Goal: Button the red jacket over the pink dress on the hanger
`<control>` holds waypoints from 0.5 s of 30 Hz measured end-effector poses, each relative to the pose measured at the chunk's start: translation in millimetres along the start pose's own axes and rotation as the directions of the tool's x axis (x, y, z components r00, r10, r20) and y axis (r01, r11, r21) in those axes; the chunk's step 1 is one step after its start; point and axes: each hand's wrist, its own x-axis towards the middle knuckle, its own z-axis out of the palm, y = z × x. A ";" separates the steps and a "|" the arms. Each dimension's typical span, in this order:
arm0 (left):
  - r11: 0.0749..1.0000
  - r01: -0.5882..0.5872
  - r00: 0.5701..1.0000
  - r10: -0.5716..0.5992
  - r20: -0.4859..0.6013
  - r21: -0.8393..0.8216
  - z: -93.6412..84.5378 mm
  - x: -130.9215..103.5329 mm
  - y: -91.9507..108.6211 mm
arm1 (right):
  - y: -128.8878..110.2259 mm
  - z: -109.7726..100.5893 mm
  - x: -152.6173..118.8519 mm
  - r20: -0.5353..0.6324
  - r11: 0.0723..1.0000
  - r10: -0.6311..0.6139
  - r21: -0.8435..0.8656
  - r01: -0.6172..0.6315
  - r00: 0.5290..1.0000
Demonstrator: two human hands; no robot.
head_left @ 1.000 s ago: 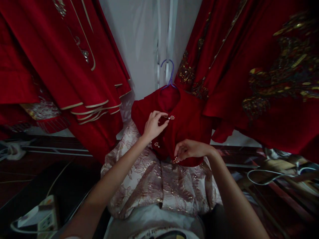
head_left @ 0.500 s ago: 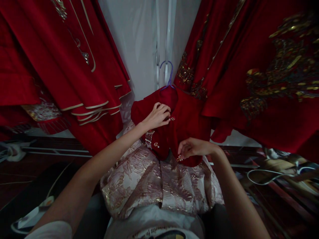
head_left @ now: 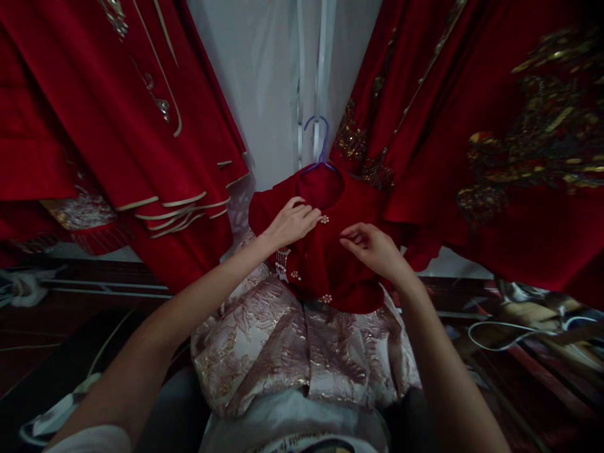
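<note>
Red jacket (head_left: 349,270) is sitting on a purple hanger (head_left: 324,139), hem overlapping shiny brocade (head_left: 255,333)! The left hand (head_left: 295,223) is bunching its fingers by the upper beaded clasp (head_left: 324,219); the right hand (head_left: 370,245) is curling its fingers, thumb close. Pinching? Can't tell. A gap is separating hanging red garments (head_left: 189,157), the pale wall (head_left: 255,75) showing behind.

In the middle of the frame, the purple hanger's (head_left: 324,141) arms vanish inside the red jacket (head_left: 352,270); whether the left hand (head_left: 293,224) grips cloth is hidden behind its fingers. Lettering (head_left: 302,441) on the shirt (head_left: 292,412) is cut off at the bottom edge. Clutter (head_left: 533,314) at right is too blurred to identify.
</note>
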 end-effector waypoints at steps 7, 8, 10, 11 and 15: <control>0.848 0.518 0.838 -0.478 -0.262 0.109 3.0 -23.7 12.6 | -45.8 59.7 39.5 -0.114 0.960 -0.072 0.261 0.100 0.991; 0.820 0.563 0.808 -0.520 -0.277 0.103 2.4 -27.8 10.1 | -44.5 65.3 40.1 -0.111 0.983 -0.017 0.182 0.037 0.994; 0.760 0.647 0.736 -0.604 -0.306 0.057 -1.6 -36.1 -0.1 | -35.2 66.2 38.1 -0.183 0.996 0.077 -0.023 -0.083 0.980; 0.725 0.689 0.691 -0.649 -0.318 0.018 -5.0 -40.1 -7.7 | -28.2 61.5 36.6 -0.235 0.985 0.084 -0.125 -0.116 0.968; 0.590 0.799 0.547 -0.793 -0.268 -0.115 -21.1 -53.7 -48.7 | 0.5 21.3 39.8 -0.334 0.871 -0.088 -0.482 -0.090 0.938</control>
